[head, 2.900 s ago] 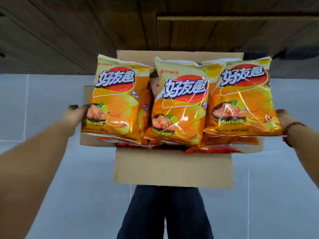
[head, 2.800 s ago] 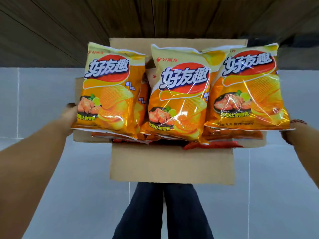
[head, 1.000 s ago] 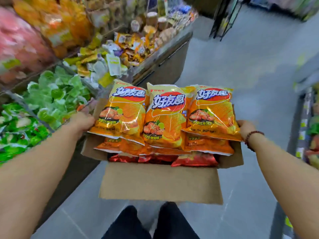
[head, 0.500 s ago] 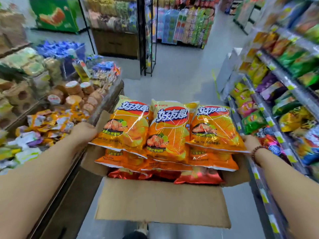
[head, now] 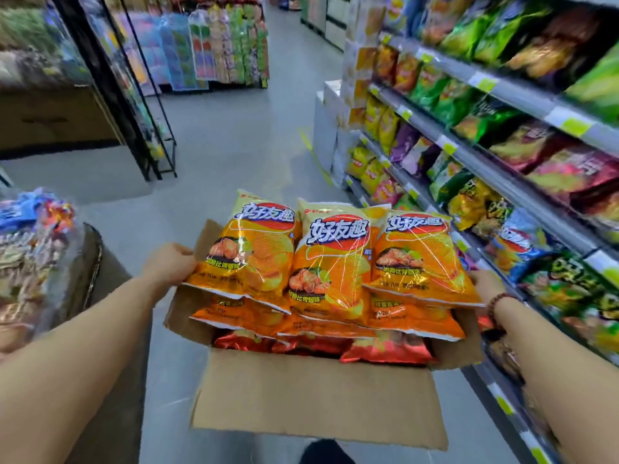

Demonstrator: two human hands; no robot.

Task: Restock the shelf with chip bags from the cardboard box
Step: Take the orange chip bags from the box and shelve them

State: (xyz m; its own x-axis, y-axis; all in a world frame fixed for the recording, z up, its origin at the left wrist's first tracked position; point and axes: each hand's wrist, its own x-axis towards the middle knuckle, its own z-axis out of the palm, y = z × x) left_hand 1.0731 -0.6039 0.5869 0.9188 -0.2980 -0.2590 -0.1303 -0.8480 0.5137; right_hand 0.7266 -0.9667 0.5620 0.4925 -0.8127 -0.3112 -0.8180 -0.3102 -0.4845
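I carry an open cardboard box (head: 318, 396) in front of me at waist height. Three orange chip bags (head: 331, 262) lie across its top, with more orange and red bags (head: 385, 351) beneath them. My left hand (head: 169, 264) grips the box's left side by the flap. Partly hidden behind the bags, my right hand (head: 485, 283), with a bead bracelet on the wrist, holds the right side. The chip shelf (head: 502, 169) runs along my right, close to the box, packed with bags of many colours.
A grey floor aisle (head: 234, 145) leads ahead. A low display bin of wrapped snacks (head: 37, 249) stands at my left. A black metal rack (head: 127, 95) stands left of the aisle, and hanging snack packs (head: 217, 45) fill the far end.
The view has swung from the wooden wall and left-hand displays round to the right. The chip shelf is now close beside the box. Both hands still hold the box.
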